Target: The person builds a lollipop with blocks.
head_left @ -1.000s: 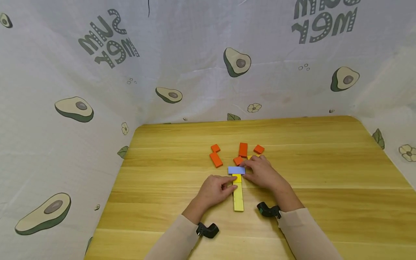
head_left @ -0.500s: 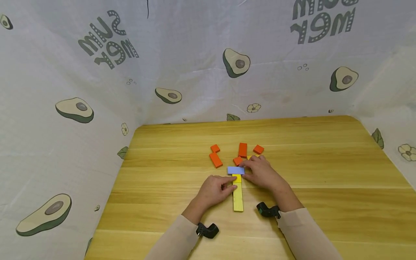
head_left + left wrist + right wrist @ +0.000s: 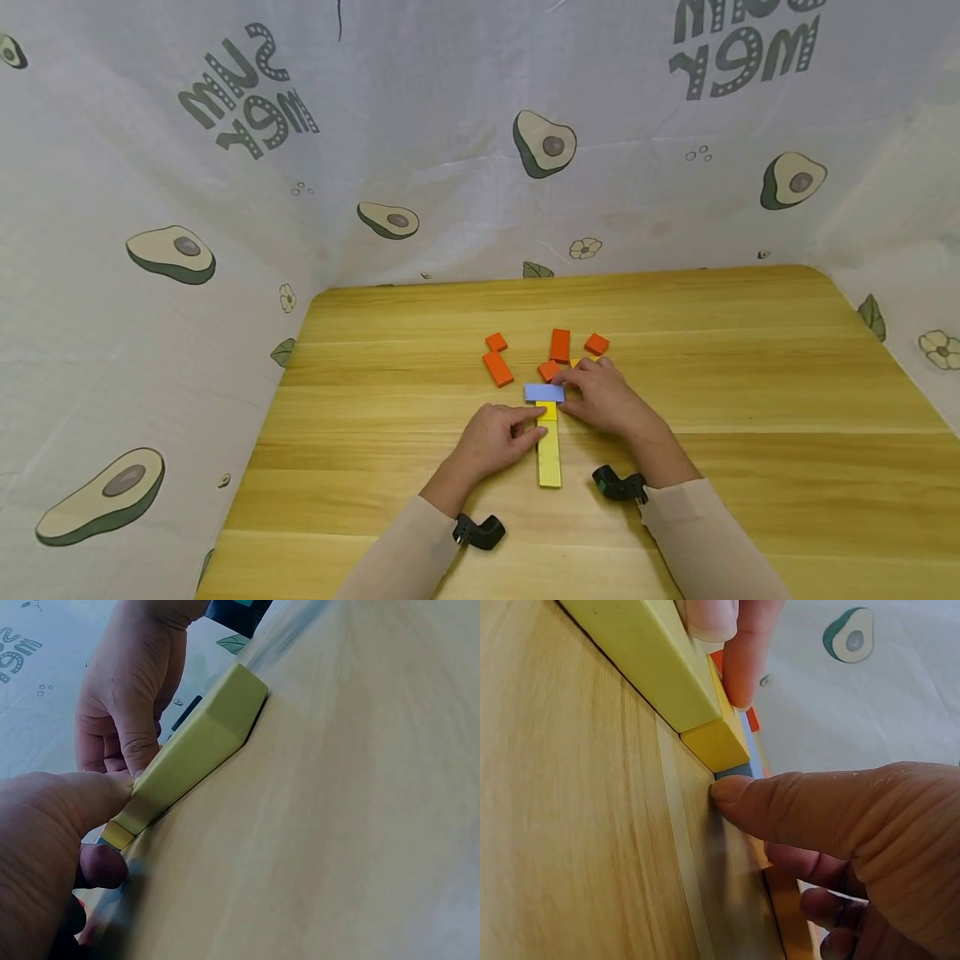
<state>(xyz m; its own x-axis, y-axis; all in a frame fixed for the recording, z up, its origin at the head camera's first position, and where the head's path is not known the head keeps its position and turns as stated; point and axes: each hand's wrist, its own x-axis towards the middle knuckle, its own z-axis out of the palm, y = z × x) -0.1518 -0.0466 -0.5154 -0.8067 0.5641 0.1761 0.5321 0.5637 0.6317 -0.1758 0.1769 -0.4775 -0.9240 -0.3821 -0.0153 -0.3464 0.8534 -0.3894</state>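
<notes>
In the head view, a blue rectangular block (image 3: 542,393) lies crosswise above a small yellow block (image 3: 551,407), with a long yellow block (image 3: 550,462) below, forming a T. My right hand (image 3: 603,402) pinches the blue block's right end, thumb at its near edge and index finger at the far one. My left hand (image 3: 489,440) rests its index fingertip on the small yellow block and its thumb on the long one; its other fingers are folded under. The right wrist view shows the right thumb (image 3: 780,806) at the corner where blue meets yellow.
Behind the blue block lie several orange-red blocks, among them a rectangular one (image 3: 498,369), an upright-lying one (image 3: 560,346) and a small one (image 3: 597,344). Another yellow block (image 3: 575,362) is partly hidden by the right hand. A printed cloth (image 3: 450,167) hangs around the wooden table (image 3: 360,467).
</notes>
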